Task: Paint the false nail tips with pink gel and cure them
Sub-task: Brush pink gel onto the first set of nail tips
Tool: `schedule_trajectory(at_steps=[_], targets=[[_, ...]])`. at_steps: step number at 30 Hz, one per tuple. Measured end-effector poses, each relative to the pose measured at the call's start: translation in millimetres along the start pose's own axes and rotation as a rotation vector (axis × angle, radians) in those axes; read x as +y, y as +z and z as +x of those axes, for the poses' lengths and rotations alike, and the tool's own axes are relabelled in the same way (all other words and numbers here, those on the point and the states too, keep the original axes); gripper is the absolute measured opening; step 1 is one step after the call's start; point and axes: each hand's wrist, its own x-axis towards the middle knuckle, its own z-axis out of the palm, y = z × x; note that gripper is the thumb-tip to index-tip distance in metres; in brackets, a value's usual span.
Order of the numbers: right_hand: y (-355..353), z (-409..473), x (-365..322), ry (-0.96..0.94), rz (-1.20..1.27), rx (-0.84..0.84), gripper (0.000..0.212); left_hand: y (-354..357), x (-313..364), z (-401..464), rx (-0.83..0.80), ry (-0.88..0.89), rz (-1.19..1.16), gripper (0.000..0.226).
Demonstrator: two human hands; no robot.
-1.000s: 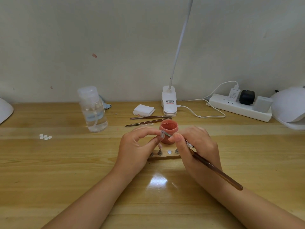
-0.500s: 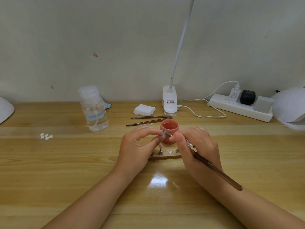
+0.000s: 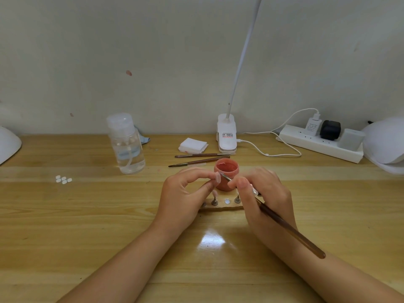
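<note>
Head view: open jar [image 3: 226, 171] holds pink gel.

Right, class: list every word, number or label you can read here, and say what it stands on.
No text is legible.
Clip lamp base: red and black label, too small to read.
White charger: grey print, blurred.
Pump bottle: pale label, blurred.

The one camera sits on my head, looking forward and down across the wooden table [image 3: 65, 226] to the far wall [image 3: 153, 51]. It is close: my forearms enter from the near edge, hands at centre.
</note>
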Motion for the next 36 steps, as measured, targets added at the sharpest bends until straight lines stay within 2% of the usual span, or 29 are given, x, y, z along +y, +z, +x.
schedule_trajectory(at_steps=[4, 8, 12, 20, 25, 28, 31, 36], targets=[[1.4, -0.7, 0.6, -0.003, -0.002, -0.013, 0.044, -0.5, -0.2, 0.2, -0.003, 0.006, 0.014, 0.017], [-3.0, -2.8, -0.2, 0.004, 0.023, -0.016, 0.04, -0.9, 0.3, 0.2, -0.008, 0.009, 0.011, 0.019], [-5.0, -1.2, -3.1, 0.045, 0.073, 0.011, 0.053, -1.1, 0.1, -0.1, 0.0, -0.001, 0.007, 0.016], [1.0, 3.9, -5.3, 0.14, 0.116, 0.043, 0.036, -1.1, 4.7, -0.4, 0.017, -0.039, 0.013, 0.012], [-1.1, -0.3, -7.0, 0.145, 0.173, 0.029, 0.038, -1.4, 7.5, -0.1, 0.019, -0.048, 0.0, 0.008], [-2.9, -1.2, -6.7, 0.246, 0.272, 0.051, 0.038, -0.9, 7.2, -0.1, 0.021, -0.063, -0.028, 0.009], [-1.6, 0.9, -5.4, 0.313, 0.269, 0.065, 0.037, -0.6, 5.5, -0.6, 0.017, -0.071, -0.051, 0.01], [1.9, 2.2, -5.9, 0.308, 0.254, 0.013, 0.04, -0.7, 5.2, -0.1, 0.005, -0.076, -0.042, 0.015]])
